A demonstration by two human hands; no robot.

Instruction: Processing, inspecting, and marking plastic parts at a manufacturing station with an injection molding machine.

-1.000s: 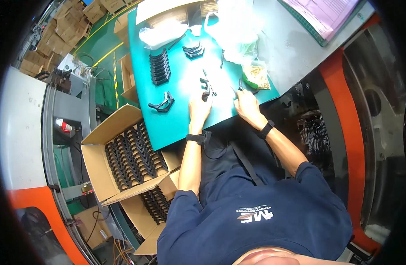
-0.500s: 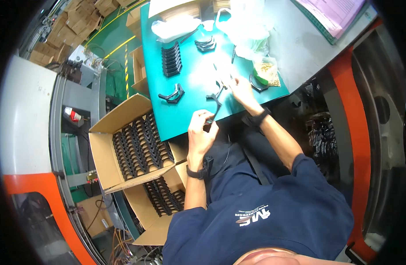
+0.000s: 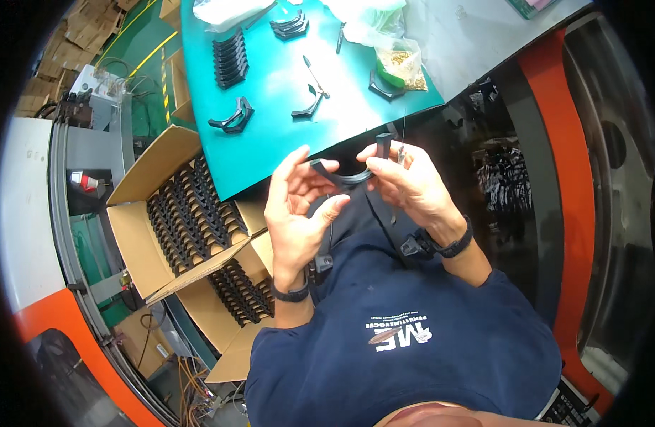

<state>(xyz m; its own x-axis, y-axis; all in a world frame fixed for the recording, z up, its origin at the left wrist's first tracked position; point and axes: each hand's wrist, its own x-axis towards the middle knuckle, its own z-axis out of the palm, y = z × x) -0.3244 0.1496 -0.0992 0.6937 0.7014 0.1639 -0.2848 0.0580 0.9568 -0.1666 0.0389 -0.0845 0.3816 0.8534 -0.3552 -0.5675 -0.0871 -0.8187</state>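
Observation:
A black curved plastic part (image 3: 352, 178) is held between my hands in front of the table's near edge. My left hand (image 3: 297, 210) has its fingers curled behind the part's left end, with the thumb below and apart from it. My right hand (image 3: 416, 186) pinches the part's right end. A slender metal tool (image 3: 401, 151) also sits in my right hand, its thin tip pointing up. On the green tabletop beyond lie another black curved part (image 3: 310, 108) and a thin pointed tool (image 3: 314, 71).
The green table (image 3: 263, 160) holds a row of black parts (image 3: 231, 60), a small stack (image 3: 290, 27), loose pieces (image 3: 233, 116) and a bag of small brass-coloured pieces (image 3: 406, 64). Cardboard boxes (image 3: 139, 245) of black parts stand at left. An orange machine frame (image 3: 566, 156) rises at right.
My right hand has drawn back from over the table and now meets my left hand at the black part, in front of my body. The view has shifted, so the table appears higher and further left.

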